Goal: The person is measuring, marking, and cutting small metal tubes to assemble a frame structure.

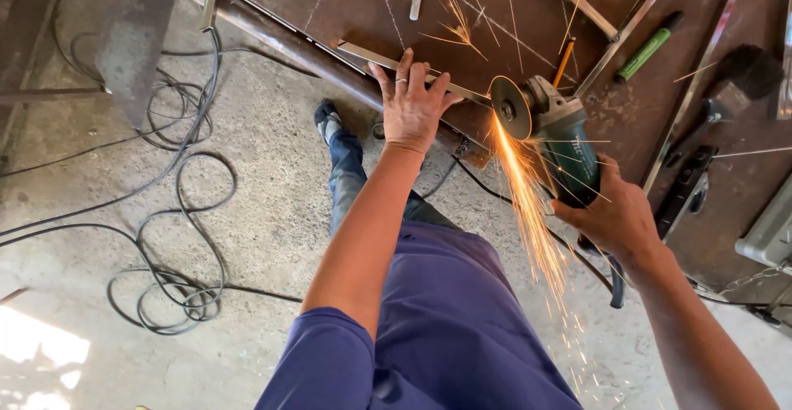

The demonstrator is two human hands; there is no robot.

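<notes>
So the flat metal strip (412,72) lies along the rusty steel table (528,14) edge, pinned under the spread, flat fingers of the left hand (412,109), not gripping. Just off those fingertips the angle grinder (553,134) disc bites the strip's end, sparks (528,204) pouring down. Right hand (615,216) is wrapped tight round the grinder body. Strip looks uncut, so I'd guess early on. Green marker (648,47) sits beyond, cables (173,212) on the floor.

The right hand (615,216) hides the angle grinder's (561,142) rear grip.

Purple shirt (445,311), blue jeans (351,175), ring (399,80)
</notes>
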